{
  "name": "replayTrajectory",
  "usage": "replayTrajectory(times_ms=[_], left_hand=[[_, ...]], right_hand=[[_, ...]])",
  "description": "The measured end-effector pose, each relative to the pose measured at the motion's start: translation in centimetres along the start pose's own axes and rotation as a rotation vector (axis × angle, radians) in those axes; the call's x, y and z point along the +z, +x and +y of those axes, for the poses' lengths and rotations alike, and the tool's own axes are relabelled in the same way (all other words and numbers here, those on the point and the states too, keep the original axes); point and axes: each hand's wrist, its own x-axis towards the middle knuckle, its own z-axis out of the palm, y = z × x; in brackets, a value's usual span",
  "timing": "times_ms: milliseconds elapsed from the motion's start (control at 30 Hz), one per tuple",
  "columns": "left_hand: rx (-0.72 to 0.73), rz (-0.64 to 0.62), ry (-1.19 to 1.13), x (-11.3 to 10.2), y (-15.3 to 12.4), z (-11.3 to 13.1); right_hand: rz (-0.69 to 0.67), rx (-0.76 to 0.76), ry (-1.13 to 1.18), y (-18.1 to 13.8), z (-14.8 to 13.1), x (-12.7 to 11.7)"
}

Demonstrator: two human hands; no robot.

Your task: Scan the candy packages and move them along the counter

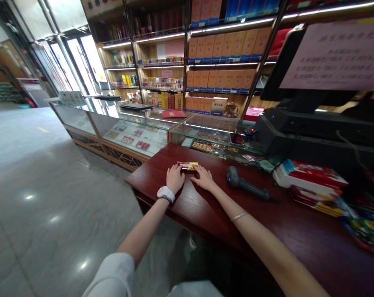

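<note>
A small wrapped packet (pixel 188 166), yellow at its right end and dark red and white at its left, lies flat near the far edge of the dark red wooden counter (pixel 202 210). The fingertips of my left hand (pixel 175 178) touch its left end; the hand lies palm down with its fingers stretched out. At the other end, the fingertips of my right hand (pixel 204 178) rest on the packet, thumb spread to the side. Neither hand is wrapped round it. A black barcode scanner (pixel 245 183) lies on the counter to the right of my right hand.
Behind the counter runs a glass display case (pixel 205 130) with packs inside. A black monitor (pixel 286 70) bearing a pink paper sheet (pixel 335 57) stands at the right. Below it are stacked red and white packages (pixel 313 177) and colourful bags (pixel 366 222). Shelves of orange boxes (pixel 221 45) line the back.
</note>
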Motion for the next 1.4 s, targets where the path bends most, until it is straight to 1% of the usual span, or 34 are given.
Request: replayTrajectory(times_ms=[67,233,367,500,767,967,1133,1267,1333,1400], left_hand=[[0.007,0.057,-0.031,-0.6,0.2,0.3],[0.047,0.192,-0.112,-1.7,0.5,1.6],[0.091,0.296,-0.208,-1.7,0.9,2.8],[0.159,0.374,-0.31,-1.3,1.7,4.3],[0.296,0.412,-0.431,0.1,2.8,9.0],[0.392,0.447,-0.44,1.2,3.2,13.1],[0.497,0.474,-0.433,2.0,3.8,16.0],[0.561,0.497,-0.44,3.1,4.2,17.6],[0.583,0.518,-0.446,3.9,4.2,17.9],[0.603,0.549,-0.457,4.6,4.2,17.9]], right_hand=[[0.073,0.007,0.039,-0.1,-0.1,-0.4],[0.317,-0.005,0.133,-0.3,0.1,-2.1],[0.497,-0.038,0.185,-0.6,1.0,-3.7],[0.654,-0.062,0.19,-1.4,2.6,-5.3],[0.864,-0.077,0.15,-4.0,6.7,-8.1],[1.026,-0.065,0.137,-5.7,9.8,-9.6],[1.126,-0.066,0.096,-7.2,12.0,-10.6],[1.203,-0.069,0.015,-8.3,13.6,-10.7],[1.233,-0.063,-0.034,-8.6,14.4,-10.6],[1.231,-0.069,-0.072,-8.7,15.2,-10.3]])
